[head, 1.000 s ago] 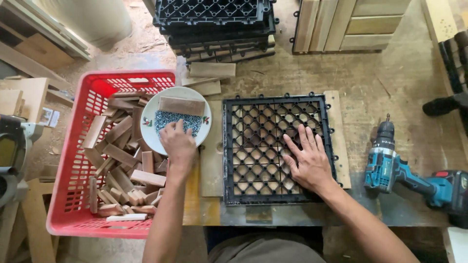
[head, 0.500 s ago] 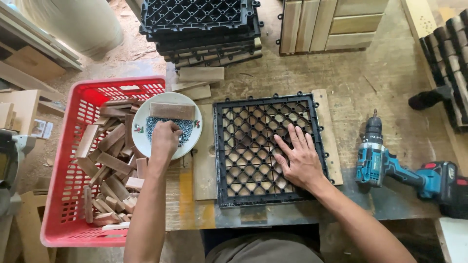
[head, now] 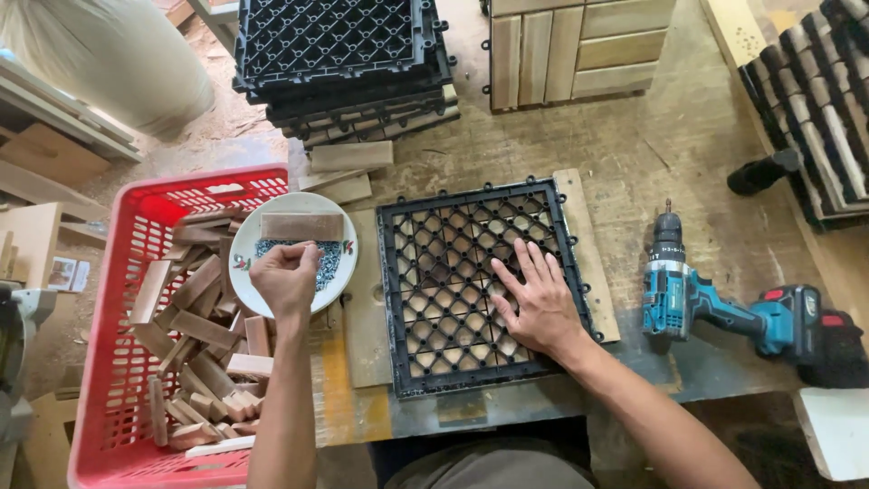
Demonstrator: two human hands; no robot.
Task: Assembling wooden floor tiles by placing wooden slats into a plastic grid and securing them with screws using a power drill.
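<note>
Left hand (head: 288,277) is over the white plate (head: 245,246), fingers curled in a loose fist above the pile of small screws (head: 331,258). Looks like fingertips pinched together, but I cannot tell whether a screw is between them. The plate sits on the near-right corner of the red crate (head: 109,398), on top of the wood offcuts (head: 195,312). 1 flat wood block (head: 301,225) lies across the far side of the plate.

Right hand (head: 540,303) is flat on the black plastic grid tile (head: 444,272), fingers spread, palm pressing down on its right half. Holds nothing, just pinning it. The tile lies on wooden slats (head: 584,263) on the workbench (head: 670,154), just right of the plate.

Teal cordless drill (head: 715,303) lies on its side on the bench, right of the tile, well clear of the right hand, bit pointing away from the person.

Far side of bench: stack of black grid tiles (head: 339,54), and 1 finished wooden tile (head: 579,45) beside it. 2 loose slats (head: 348,167) lie between the stack and the plate.
</note>
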